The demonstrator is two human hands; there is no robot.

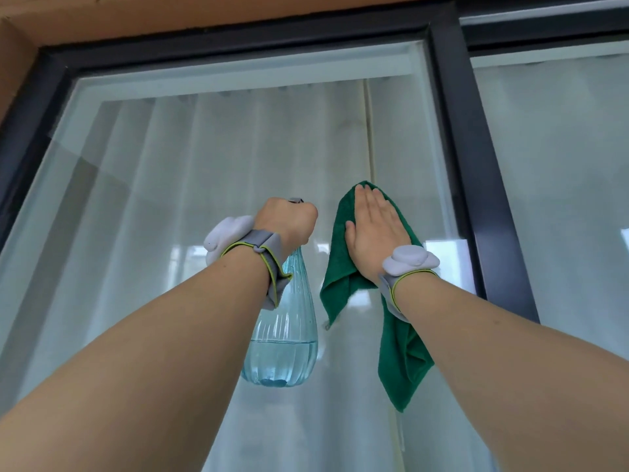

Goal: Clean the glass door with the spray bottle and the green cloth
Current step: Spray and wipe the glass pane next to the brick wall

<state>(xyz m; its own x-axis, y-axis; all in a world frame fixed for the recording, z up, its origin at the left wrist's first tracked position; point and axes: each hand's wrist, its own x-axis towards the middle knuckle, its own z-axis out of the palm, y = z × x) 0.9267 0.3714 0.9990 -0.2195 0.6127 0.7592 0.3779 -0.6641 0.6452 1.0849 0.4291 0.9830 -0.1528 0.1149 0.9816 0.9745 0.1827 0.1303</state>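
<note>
The glass door point(238, 158) in a dark frame point(476, 165) fills the picture, with white curtains point(177, 206) behind. At centre, the left hand point(286, 221) grips the spray bottle point(282, 335) with curled fingers; the right hand point(376, 229) presses the green cloth point(401, 356) to the glass, fingers straight and together.

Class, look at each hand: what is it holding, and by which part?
The left hand grips the spray bottle by its neck. The right hand grips nothing: its flat palm presses the upper part of the green cloth against the glass door.
</note>
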